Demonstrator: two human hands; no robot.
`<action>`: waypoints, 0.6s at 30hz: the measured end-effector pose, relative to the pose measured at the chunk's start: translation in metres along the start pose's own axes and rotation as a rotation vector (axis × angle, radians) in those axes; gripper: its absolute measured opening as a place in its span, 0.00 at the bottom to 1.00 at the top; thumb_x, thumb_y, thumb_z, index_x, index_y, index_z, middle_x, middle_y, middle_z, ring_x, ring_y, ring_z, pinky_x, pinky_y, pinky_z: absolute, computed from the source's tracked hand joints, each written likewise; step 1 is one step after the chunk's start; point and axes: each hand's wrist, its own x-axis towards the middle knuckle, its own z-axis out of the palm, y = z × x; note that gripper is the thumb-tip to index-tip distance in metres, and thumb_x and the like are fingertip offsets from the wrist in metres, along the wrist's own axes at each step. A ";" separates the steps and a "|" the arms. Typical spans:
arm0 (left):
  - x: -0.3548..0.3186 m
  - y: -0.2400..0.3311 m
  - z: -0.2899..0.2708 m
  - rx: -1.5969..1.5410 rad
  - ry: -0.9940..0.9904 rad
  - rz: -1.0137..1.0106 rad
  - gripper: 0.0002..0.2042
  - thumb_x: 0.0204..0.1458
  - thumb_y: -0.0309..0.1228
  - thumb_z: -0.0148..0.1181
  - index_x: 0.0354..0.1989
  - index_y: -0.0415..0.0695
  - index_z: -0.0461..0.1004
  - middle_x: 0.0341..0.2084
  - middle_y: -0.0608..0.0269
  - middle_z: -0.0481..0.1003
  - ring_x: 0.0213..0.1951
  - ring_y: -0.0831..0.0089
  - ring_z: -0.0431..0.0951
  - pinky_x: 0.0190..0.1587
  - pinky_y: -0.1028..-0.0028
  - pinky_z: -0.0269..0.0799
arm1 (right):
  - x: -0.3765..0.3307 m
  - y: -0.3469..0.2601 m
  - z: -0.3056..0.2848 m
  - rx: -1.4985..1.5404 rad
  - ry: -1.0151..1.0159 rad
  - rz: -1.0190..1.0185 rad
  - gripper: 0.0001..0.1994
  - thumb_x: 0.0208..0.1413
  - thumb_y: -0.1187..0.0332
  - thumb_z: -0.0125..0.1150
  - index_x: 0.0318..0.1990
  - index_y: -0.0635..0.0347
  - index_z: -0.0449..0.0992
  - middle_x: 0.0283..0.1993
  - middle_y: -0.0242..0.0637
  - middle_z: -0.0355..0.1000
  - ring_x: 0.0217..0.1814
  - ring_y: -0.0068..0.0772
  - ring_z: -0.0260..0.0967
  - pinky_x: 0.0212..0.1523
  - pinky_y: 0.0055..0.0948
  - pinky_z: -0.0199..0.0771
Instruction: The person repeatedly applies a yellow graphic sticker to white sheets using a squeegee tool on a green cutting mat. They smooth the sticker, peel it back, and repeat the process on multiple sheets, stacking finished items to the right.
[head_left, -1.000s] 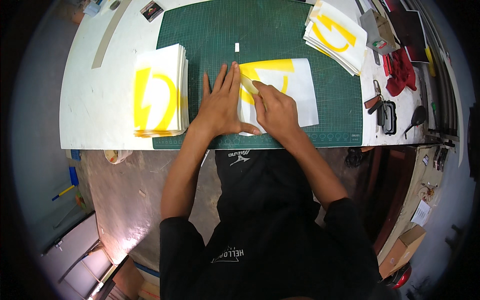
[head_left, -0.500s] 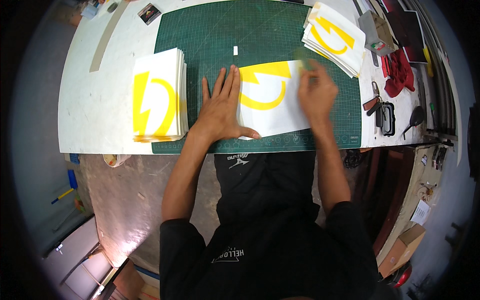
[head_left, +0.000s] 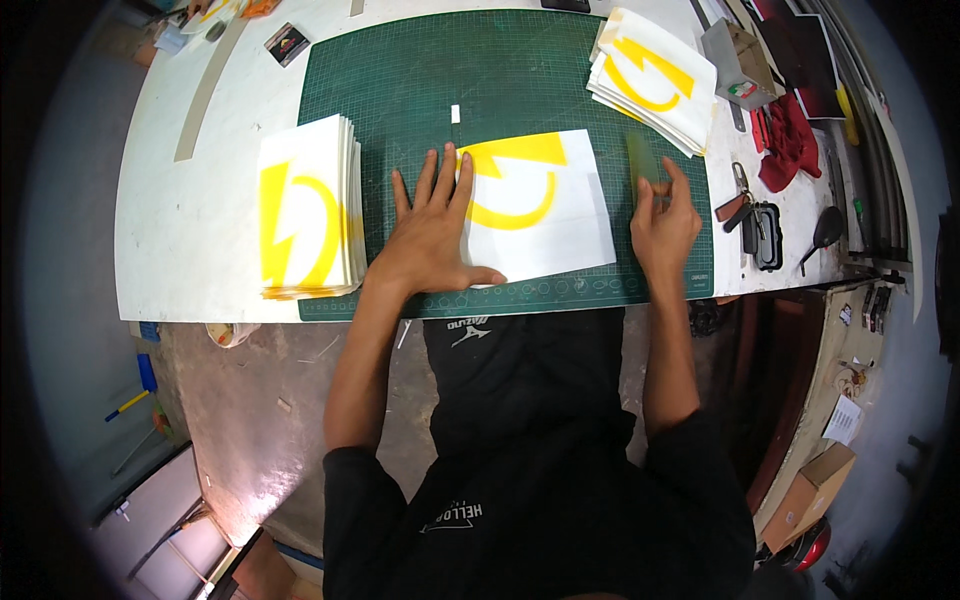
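A white folded sheet (head_left: pixel 583 225) with a yellow print lies on the green cutting mat (head_left: pixel 400 85). Spread flat, my left hand (head_left: pixel 425 235) presses along its left edge, thumb near the lower corner. My right hand (head_left: pixel 667 228) is just off the sheet's right edge, over the mat, pinching a thin flat greenish scraper-like piece (head_left: pixel 641 160) that points away from me. To the left, partly on the mat, rests a thick stack of similar printed sheets (head_left: pixel 335 150). Another, slightly fanned stack (head_left: pixel 655 85) lies at the far right.
Right of the mat are keys (head_left: pixel 738 205), a dark red cloth (head_left: pixel 792 150) and a grey box (head_left: pixel 738 60). A small white piece (head_left: pixel 455 114) lies on the mat beyond my left hand. A small dark card (head_left: pixel 287 45) sits at the far left.
My right hand has moved right and toward me, off the sheet's right side, with the greenish piece. My left hand keeps its place on the sheet. The view has shifted slightly.
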 end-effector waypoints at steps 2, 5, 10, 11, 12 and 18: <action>0.002 -0.005 0.002 -0.021 0.039 0.033 0.77 0.26 0.65 0.82 0.82 0.37 0.42 0.82 0.40 0.35 0.83 0.48 0.31 0.79 0.36 0.25 | -0.008 0.010 -0.015 -0.196 -0.030 -0.026 0.18 0.61 0.70 0.69 0.56 0.67 0.79 0.42 0.53 0.80 0.46 0.51 0.81 0.45 0.48 0.79; -0.007 0.001 -0.001 -0.186 0.284 0.102 0.64 0.42 0.59 0.78 0.80 0.36 0.47 0.80 0.34 0.42 0.82 0.43 0.38 0.78 0.34 0.32 | -0.015 0.019 -0.029 -0.405 -0.019 -0.223 0.21 0.59 0.70 0.72 0.58 0.66 0.79 0.52 0.53 0.79 0.59 0.50 0.77 0.56 0.50 0.74; -0.030 0.037 0.036 -0.073 0.452 0.225 0.33 0.57 0.39 0.72 0.69 0.39 0.70 0.66 0.50 0.74 0.71 0.51 0.69 0.77 0.39 0.48 | -0.032 -0.027 -0.035 0.014 -0.457 -0.624 0.23 0.55 0.73 0.73 0.59 0.64 0.79 0.50 0.46 0.78 0.56 0.52 0.74 0.62 0.52 0.69; -0.033 0.040 0.045 -0.032 0.466 0.238 0.30 0.57 0.38 0.71 0.68 0.40 0.72 0.64 0.52 0.76 0.69 0.53 0.71 0.76 0.40 0.50 | -0.035 -0.025 -0.031 0.017 -0.447 -0.653 0.22 0.55 0.74 0.73 0.58 0.64 0.80 0.51 0.44 0.79 0.56 0.51 0.74 0.63 0.53 0.68; -0.034 0.043 0.050 0.009 0.480 0.251 0.28 0.57 0.36 0.71 0.66 0.40 0.75 0.63 0.54 0.78 0.68 0.56 0.74 0.76 0.41 0.52 | -0.039 -0.021 -0.026 0.020 -0.438 -0.682 0.22 0.54 0.75 0.72 0.58 0.64 0.80 0.51 0.43 0.79 0.56 0.51 0.74 0.64 0.53 0.68; -0.032 0.054 0.049 -0.079 0.587 0.257 0.20 0.51 0.25 0.73 0.55 0.43 0.83 0.48 0.62 0.82 0.54 0.61 0.80 0.71 0.45 0.63 | -0.053 -0.009 -0.016 0.005 -0.422 -0.673 0.20 0.52 0.81 0.70 0.55 0.61 0.83 0.57 0.41 0.79 0.62 0.43 0.74 0.70 0.54 0.66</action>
